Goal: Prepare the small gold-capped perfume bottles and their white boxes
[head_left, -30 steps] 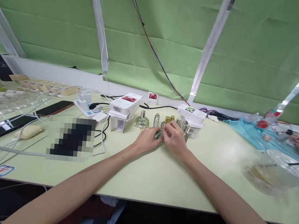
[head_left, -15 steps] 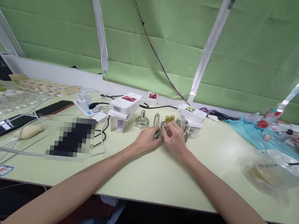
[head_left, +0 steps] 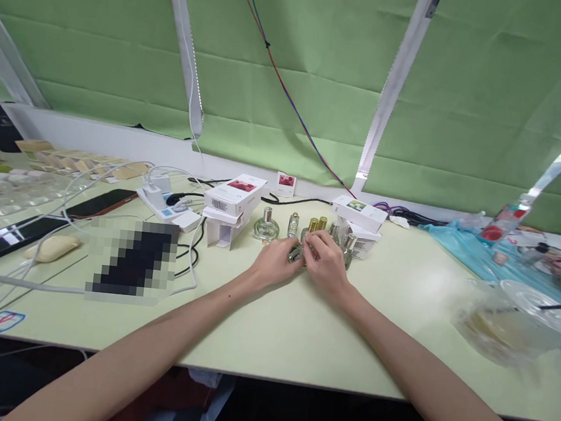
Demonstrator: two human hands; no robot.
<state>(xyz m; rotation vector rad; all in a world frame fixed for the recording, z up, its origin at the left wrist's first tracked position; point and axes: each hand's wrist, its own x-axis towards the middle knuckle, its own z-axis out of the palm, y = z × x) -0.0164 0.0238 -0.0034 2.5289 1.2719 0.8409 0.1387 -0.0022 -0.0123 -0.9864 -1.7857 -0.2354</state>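
My left hand (head_left: 275, 262) is closed around a small glass perfume bottle (head_left: 296, 254), most of which the fingers hide. The fingers of my right hand (head_left: 326, 260) are bent together at the top of this bottle; what they pinch is too small and covered to name. Just behind my hands stand several more perfume bottles, among them one with a gold cap (head_left: 322, 224) and one with a silver cap (head_left: 334, 229). To the left, a round clear perfume bottle (head_left: 266, 228) and a slim bottle (head_left: 293, 225) stand upright.
White boxes (head_left: 236, 196) are stacked left of the bottles, and another white box (head_left: 359, 213) lies on a stack at right. A power strip (head_left: 162, 207), cables and a computer mouse (head_left: 53, 248) are further left. A lidded plastic cup (head_left: 507, 325) stands at right.
My right hand has shifted very slightly down and its fingers have curled a little at the bottle's top. My left hand stays in place on the bottle.
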